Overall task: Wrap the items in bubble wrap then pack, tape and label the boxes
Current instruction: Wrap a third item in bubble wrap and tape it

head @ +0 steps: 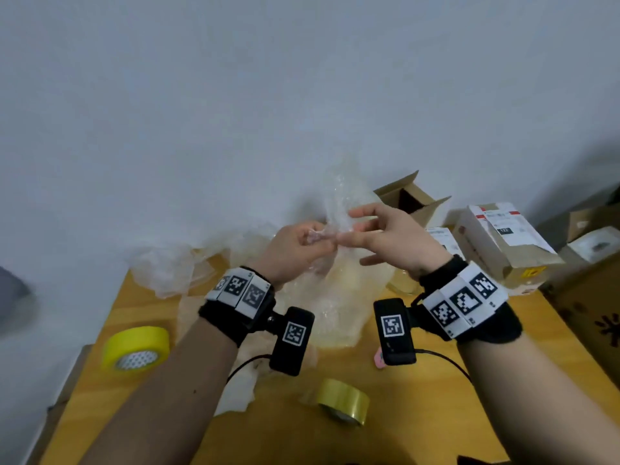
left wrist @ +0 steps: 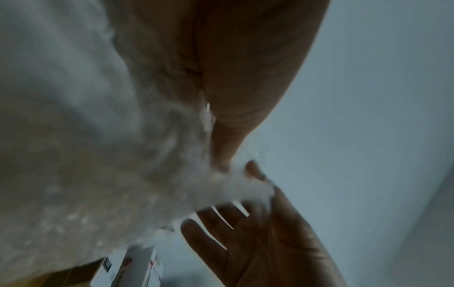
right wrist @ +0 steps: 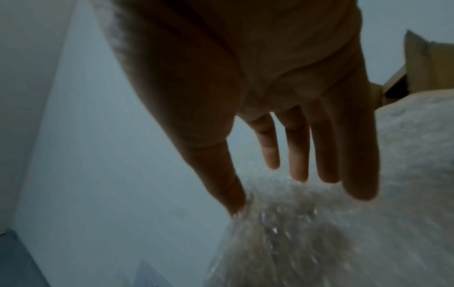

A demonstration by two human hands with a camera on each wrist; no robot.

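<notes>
Both hands are raised over the wooden table [head: 436, 414] with a sheet of clear bubble wrap [head: 339, 297] between them. My left hand [head: 295, 246] grips a bunched, twisted part of the wrap in curled fingers. My right hand [head: 385, 236] is beside it with straight, spread fingers. Its thumb tip touches the bubble wrap [right wrist: 307, 242] in the right wrist view. The left wrist view shows the bubble wrap [left wrist: 86, 155] running along my left palm [left wrist: 245, 68] toward the right hand [left wrist: 258, 242]. I cannot tell what lies inside the wrap.
A yellow tape roll [head: 136, 347] lies near left, a clear packing tape roll [head: 342, 401] near centre. An open cardboard box [head: 409, 196] stands behind my right hand, with labelled boxes [head: 500, 243] beside it. More wrap [head: 161, 266] lies far left, a small pink thing [head: 379, 359] under my right wrist.
</notes>
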